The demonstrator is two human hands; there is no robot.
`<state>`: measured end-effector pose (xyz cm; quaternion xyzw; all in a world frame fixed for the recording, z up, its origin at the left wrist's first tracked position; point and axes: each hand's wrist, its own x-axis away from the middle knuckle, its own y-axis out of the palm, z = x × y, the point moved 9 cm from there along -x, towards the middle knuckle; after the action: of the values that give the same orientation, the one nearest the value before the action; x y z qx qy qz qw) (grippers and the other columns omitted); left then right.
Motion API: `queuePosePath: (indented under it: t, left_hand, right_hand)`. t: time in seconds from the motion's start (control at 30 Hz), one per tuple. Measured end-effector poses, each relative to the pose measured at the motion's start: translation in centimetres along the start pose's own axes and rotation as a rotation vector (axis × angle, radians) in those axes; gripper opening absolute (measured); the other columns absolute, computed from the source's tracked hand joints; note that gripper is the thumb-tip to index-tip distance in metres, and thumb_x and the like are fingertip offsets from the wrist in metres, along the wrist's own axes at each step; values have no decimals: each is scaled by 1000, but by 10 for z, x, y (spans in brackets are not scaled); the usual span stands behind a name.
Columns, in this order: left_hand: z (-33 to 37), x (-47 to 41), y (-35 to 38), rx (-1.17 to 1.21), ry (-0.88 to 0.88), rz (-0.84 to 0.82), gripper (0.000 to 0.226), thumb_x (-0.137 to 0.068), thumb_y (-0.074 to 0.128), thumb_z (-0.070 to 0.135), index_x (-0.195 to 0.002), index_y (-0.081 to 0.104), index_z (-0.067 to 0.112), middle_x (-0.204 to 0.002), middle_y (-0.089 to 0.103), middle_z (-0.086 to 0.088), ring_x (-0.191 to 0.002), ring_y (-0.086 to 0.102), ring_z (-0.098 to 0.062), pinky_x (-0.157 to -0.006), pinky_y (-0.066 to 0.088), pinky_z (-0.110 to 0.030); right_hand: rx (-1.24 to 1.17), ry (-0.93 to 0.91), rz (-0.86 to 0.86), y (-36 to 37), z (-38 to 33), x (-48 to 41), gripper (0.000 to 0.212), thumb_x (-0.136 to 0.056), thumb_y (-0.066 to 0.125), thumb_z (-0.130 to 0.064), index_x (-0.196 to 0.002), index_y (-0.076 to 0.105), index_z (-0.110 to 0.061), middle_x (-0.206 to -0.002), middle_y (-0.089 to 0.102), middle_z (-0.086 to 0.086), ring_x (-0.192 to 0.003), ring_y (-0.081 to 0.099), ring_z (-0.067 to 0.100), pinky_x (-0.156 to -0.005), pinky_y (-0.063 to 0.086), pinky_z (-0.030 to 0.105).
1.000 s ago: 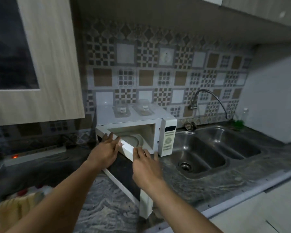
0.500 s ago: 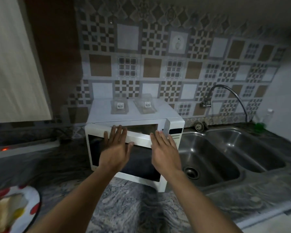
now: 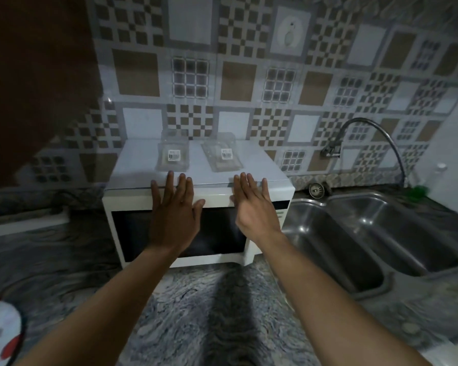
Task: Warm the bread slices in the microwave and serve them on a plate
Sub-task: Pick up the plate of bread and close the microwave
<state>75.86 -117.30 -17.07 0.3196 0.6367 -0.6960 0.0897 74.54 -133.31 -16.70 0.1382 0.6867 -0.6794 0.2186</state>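
Observation:
A white microwave with a dark door window stands on the counter against the tiled wall, its door closed. My left hand lies flat on the upper middle of the door, fingers straight and reaching the top edge. My right hand presses flat on the door's upper right, fingers straight. A plate with a red and yellow pattern shows at the lower left edge. No bread can be made out on it.
Two clear plastic packets lie on the microwave's top. A steel double sink with a curved tap is to the right. A white power strip lies at the left. Grey marbled counter spreads in front.
Both hands swung the drop-down door upward from wide open to closed. The view moved closer to the microwave and the plate slid toward the left edge.

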Motion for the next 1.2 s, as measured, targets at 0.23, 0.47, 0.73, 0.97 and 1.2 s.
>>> queuePosePath:
  t: [0.23, 0.47, 0.73, 0.97, 1.2]
  left_hand:
    - [1, -23, -1, 45, -82, -12, 55, -88, 42, 48, -126, 64, 15, -128, 65, -5, -127, 53, -27, -115, 19, -59]
    - [-7, -28, 3, 87, -93, -29, 45, -86, 66, 43, -121, 69, 15, -126, 67, -7, -118, 60, -28, -109, 28, -53]
    - [-5, -28, -1, 118, -162, -39, 43, -88, 66, 42, -122, 69, 17, -129, 65, -5, -120, 59, -26, -108, 30, -49]
    - [-4, -27, -5, 127, -190, -67, 46, -95, 53, 45, -133, 60, 21, -140, 56, -1, -130, 51, -20, -113, 24, -45]
    - [-1, -30, -9, 95, -200, -96, 46, -97, 48, 47, -135, 57, 23, -142, 54, 1, -130, 50, -18, -112, 25, -43]
  right_hand:
    - [-93, -82, -131, -3, 14, -22, 54, -103, 44, -28, -151, 36, -7, -156, 38, 14, -148, 27, 27, -123, 8, 47]
    - [-144, -21, -273, -11, 25, -39, 38, -100, 50, -36, -129, 58, -13, -134, 61, 5, -120, 56, 27, -119, 19, 44]
    - [-166, 0, -306, -11, 26, -37, 33, -99, 52, -31, -127, 61, -14, -126, 64, 6, -113, 55, 30, -109, 32, 40]
    - [-202, 39, -271, -12, 30, -37, 33, -97, 56, -29, -127, 63, -15, -123, 67, 7, -114, 57, 30, -109, 34, 37]
    - [-176, 41, -260, -14, 32, -40, 29, -99, 56, -30, -119, 66, -11, -118, 68, 10, -114, 58, 32, -107, 35, 38]
